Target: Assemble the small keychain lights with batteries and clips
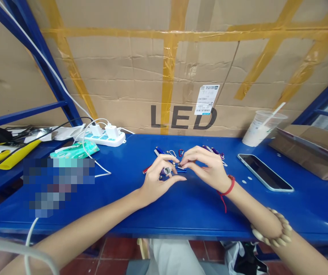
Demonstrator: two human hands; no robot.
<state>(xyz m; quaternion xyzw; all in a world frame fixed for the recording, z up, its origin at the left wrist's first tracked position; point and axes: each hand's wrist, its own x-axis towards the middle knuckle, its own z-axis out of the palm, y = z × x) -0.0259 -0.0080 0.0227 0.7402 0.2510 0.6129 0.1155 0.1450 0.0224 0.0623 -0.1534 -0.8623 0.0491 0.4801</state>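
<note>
Both hands meet over the middle of the blue table (164, 214). My left hand (158, 177) curls around a small metal tube (167, 170) whose round open end faces the camera; its thumb points to the right. Beside it, my right hand (205, 166) pinches a tiny metallic piece (180, 165) between thumb and fingertips. Just behind the hands lie a silver carabiner (172, 153), a red carabiner (181, 152) and several slim coloured tubes, partly hidden by the fingers.
On the left are a white power strip (106, 140) with plugs and cables, a green tissue pack (75, 149) and yellow tubing (19, 154). To the right are a phone (264, 172), a plastic cup (257, 130) and a cardboard box (309, 152). Large cardboard stands behind.
</note>
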